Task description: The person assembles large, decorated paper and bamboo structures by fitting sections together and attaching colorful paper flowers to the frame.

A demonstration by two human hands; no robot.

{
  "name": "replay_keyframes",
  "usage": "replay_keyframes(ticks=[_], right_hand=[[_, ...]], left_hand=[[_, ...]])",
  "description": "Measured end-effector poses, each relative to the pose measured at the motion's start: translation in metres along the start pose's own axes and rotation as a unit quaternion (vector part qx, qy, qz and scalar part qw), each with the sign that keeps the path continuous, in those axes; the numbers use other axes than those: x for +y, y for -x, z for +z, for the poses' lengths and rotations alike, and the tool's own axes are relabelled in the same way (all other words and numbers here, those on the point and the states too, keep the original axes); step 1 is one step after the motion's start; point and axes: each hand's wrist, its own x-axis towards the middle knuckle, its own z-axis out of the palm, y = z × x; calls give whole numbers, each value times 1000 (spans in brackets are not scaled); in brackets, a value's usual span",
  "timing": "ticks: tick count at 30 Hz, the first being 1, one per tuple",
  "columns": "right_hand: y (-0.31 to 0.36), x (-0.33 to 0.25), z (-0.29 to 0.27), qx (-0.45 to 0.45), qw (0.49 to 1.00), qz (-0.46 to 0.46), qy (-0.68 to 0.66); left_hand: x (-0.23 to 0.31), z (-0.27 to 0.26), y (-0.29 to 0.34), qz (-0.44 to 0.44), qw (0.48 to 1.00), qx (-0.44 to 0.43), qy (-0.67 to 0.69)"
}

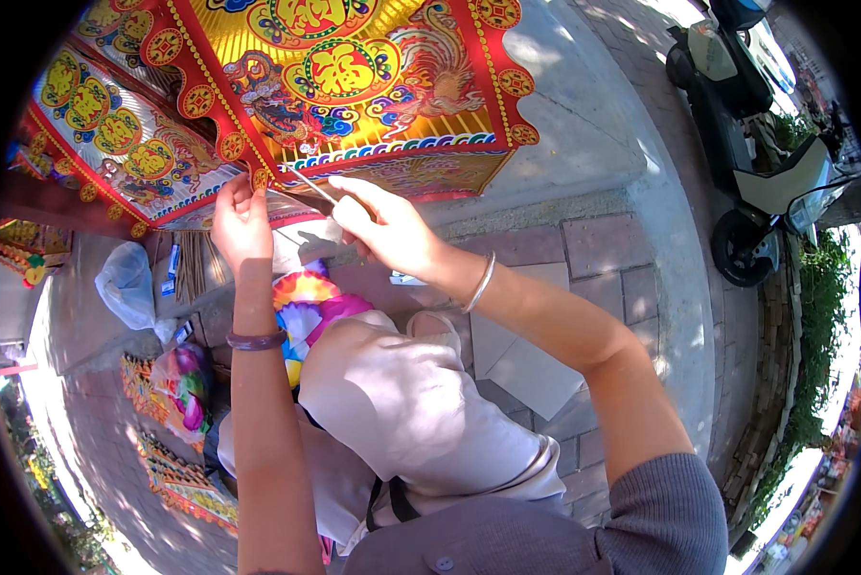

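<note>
Box-shaped decoration, red and gold, stands just beyond both hands, its lower front corner at the left fingertips. The left hand has its thumb and fingers pinched together on the lower end of the red edging. The right hand, just right of the left, is clamped on a slender metal tool, its shaft angled toward that corner; the tool's grip is hidden by the fingers. Handling, by judgement: the panels look like foil-faced card or paper, hence light for their bulk, stiff when flat, liable to crease or tear, and slippery on the glossy gold face. Preferred hold: the corner edging, between thumb and fingertips, where layers probably overlap. Avoid pressing on the panel centre, ahead of the right hand, which may dent.
</note>
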Motion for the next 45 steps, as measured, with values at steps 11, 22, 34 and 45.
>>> replay_keyframes(ticks=[11, 22, 34, 45], right_hand=[[13, -25, 6, 234, 909, -310, 150], [62, -63, -144, 440, 751, -298, 392], [36, -49, -137, 339, 849, -241, 326], [26, -36, -144, 359, 812, -295, 353]], left_hand=[[87, 14, 66, -147, 874, -284, 366], [158, 21, 50, -61, 897, -410, 154], [171, 37, 62, -70, 897, -416, 129], [167, 49, 60, -51, 897, -421, 125]])
